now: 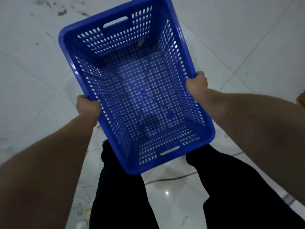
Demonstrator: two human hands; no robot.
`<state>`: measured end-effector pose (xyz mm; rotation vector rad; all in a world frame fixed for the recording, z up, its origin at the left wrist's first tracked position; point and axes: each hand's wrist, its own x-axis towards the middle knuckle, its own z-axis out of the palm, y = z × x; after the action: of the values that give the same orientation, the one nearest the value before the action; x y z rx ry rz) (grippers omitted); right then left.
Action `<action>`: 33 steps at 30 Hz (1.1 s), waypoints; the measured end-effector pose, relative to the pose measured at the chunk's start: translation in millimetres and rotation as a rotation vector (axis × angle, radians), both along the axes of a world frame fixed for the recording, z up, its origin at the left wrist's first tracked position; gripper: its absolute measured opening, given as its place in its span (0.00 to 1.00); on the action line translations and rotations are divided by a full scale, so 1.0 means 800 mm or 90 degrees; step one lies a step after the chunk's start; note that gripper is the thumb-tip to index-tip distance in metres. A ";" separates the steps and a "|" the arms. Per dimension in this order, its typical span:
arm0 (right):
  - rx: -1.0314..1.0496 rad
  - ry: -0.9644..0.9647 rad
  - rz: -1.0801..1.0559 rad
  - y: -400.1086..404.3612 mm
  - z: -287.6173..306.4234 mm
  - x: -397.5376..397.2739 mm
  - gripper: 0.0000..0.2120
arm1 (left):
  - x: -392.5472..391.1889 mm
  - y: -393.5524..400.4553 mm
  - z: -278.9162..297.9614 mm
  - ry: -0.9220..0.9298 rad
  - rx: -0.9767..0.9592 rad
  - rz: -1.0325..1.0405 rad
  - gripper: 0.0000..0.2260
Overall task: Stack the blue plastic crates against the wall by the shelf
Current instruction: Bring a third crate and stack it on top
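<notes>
An empty blue crate (137, 90) hangs in the air above the tiled floor (239, 38), in front of the person's legs, open side up. The left hand (88, 107) and right hand (197, 84) each have fingers closed over a long rim. Carrying goes best with the crate level and both grips kept even. Neither wall, shelf nor other crates appear.

The crate (140, 96) hangs above the floor (247, 38), in front of the person's legs (125, 195). The left hand (88, 107) grips its left long rim, the right hand (197, 84) its right long rim.
</notes>
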<state>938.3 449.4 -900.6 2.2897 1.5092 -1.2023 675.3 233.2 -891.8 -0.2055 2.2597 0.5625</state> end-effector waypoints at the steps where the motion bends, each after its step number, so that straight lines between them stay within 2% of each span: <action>1: 0.026 -0.011 0.002 0.000 -0.010 0.002 0.28 | 0.001 -0.001 -0.006 0.004 -0.002 0.011 0.15; 3: 0.035 0.002 0.000 0.004 -0.026 0.002 0.27 | -0.002 0.000 -0.017 -0.003 0.002 0.014 0.11; 6: 0.030 0.015 -0.042 0.016 -0.030 -0.005 0.19 | -0.010 0.003 -0.019 -0.032 0.046 0.085 0.05; 8: 0.052 0.004 -0.048 0.018 -0.012 -0.010 0.16 | -0.013 -0.001 0.001 -0.036 0.070 0.192 0.01; 11: 0.100 0.029 -0.003 0.023 0.039 -0.035 0.10 | -0.020 -0.011 0.052 -0.026 0.103 0.262 0.03; 16: 0.141 0.078 0.041 0.039 0.184 -0.132 0.08 | -0.078 -0.049 0.174 -0.038 0.135 0.377 0.10; 23: 0.237 0.068 0.190 0.034 0.451 -0.326 0.09 | -0.178 -0.121 0.393 -0.068 0.271 0.378 0.13; 29: 0.350 0.119 0.305 0.016 0.647 -0.482 0.13 | -0.267 -0.160 0.524 -0.072 0.404 0.441 0.08; 31: 0.381 0.151 0.313 0.021 0.684 -0.529 0.19 | -0.302 -0.167 0.551 -0.072 0.430 0.463 0.06; 33: 0.400 0.181 0.348 0.028 0.710 -0.577 0.18 | -0.338 -0.173 0.572 -0.056 0.439 0.465 0.06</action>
<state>476.4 471.9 -332.7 1.7982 2.7032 -1.0112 404.6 94.6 -434.4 -0.6857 1.7298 1.6257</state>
